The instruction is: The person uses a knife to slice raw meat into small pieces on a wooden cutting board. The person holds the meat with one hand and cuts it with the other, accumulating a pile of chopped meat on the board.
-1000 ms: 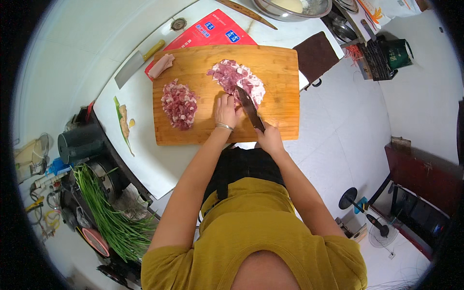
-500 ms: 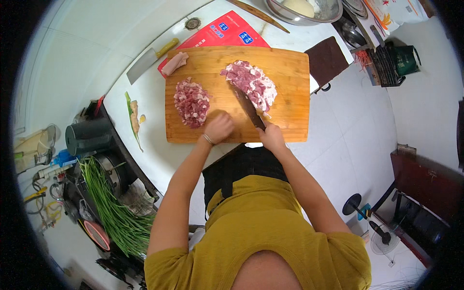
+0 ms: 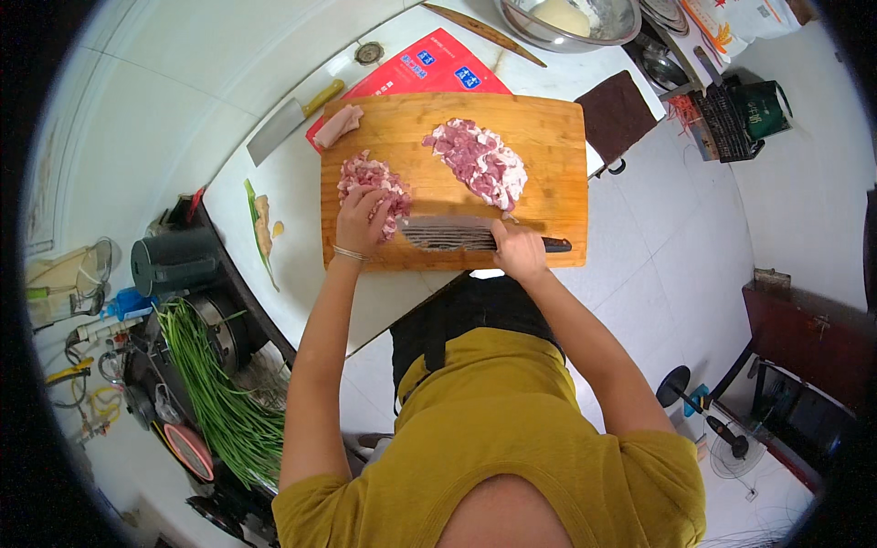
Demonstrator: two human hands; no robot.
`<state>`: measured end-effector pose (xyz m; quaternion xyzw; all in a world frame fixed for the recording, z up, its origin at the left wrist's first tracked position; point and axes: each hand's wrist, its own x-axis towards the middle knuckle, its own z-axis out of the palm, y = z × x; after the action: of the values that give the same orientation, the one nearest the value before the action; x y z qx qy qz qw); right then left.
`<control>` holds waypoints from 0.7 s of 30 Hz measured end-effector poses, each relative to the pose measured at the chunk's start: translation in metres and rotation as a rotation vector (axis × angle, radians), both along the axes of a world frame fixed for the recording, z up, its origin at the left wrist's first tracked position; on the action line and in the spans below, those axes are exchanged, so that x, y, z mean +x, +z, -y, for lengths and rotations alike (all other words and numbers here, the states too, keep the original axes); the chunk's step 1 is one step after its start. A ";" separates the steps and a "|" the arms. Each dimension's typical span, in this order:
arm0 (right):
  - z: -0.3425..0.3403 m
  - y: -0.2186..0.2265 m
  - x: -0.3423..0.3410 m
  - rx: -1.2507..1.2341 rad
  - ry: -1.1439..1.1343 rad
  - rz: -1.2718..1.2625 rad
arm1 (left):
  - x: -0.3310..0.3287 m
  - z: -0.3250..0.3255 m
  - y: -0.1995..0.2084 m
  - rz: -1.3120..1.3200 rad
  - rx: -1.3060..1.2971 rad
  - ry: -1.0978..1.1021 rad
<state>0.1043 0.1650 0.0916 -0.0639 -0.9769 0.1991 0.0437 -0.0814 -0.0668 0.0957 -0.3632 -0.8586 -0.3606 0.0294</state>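
Note:
A wooden cutting board (image 3: 548, 137) carries two piles of chopped raw meat. My left hand (image 3: 363, 222) rests on the near edge of the left meat pile (image 3: 373, 173), fingers curved over it and somewhat apart. Gripped in my right hand (image 3: 519, 250) is a kitchen knife (image 3: 448, 235), its ridged blade held flat near the board's front edge. The blade's tip reaches close to the left pile, and its dark handle sticks out to the right. Beyond the knife lies the right meat pile (image 3: 478, 163), redder with white fat. A pale slab of meat (image 3: 338, 126) sits at the board's far left corner.
A cleaver (image 3: 279, 130) with a yellow handle lies behind the board, beside a red sheet (image 3: 402, 75). Ginger (image 3: 262, 224) and a scallion are on the counter at left. Far back stand a metal bowl (image 3: 603, 32) with dough and a wooden stick (image 3: 484, 33).
My right hand has turned the knife from the right pile's edge to lie flat, pointing left. My left hand has moved left and forward onto the left pile.

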 end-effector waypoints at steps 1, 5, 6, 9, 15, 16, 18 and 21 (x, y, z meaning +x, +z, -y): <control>-0.001 0.000 -0.001 0.012 0.033 -0.030 | -0.002 -0.005 0.007 0.038 0.002 -0.033; -0.002 0.008 -0.002 0.062 0.083 0.039 | -0.003 -0.035 0.016 0.115 -0.052 -0.128; -0.003 0.008 0.000 0.054 0.059 0.059 | -0.003 -0.044 0.013 0.116 -0.079 -0.144; -0.012 0.008 0.014 0.036 0.016 0.172 | 0.002 -0.074 -0.001 0.181 -0.119 -0.199; -0.042 0.018 0.059 -0.020 -0.199 0.347 | 0.022 -0.134 -0.035 -0.049 -0.271 -0.403; -0.047 0.023 0.065 -0.032 -0.238 0.390 | 0.026 -0.138 -0.041 -0.112 -0.286 -0.399; -0.057 0.022 0.079 -0.053 -0.276 0.442 | 0.034 -0.145 -0.060 -0.243 -0.317 -0.389; -0.067 0.019 0.093 -0.052 -0.323 0.480 | 0.036 -0.140 -0.075 -0.158 -0.382 -0.362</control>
<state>0.1971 0.2316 0.1105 -0.2651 -0.9310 0.1937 -0.1593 -0.0454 0.0733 0.0208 -0.5369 -0.8271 -0.1618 -0.0377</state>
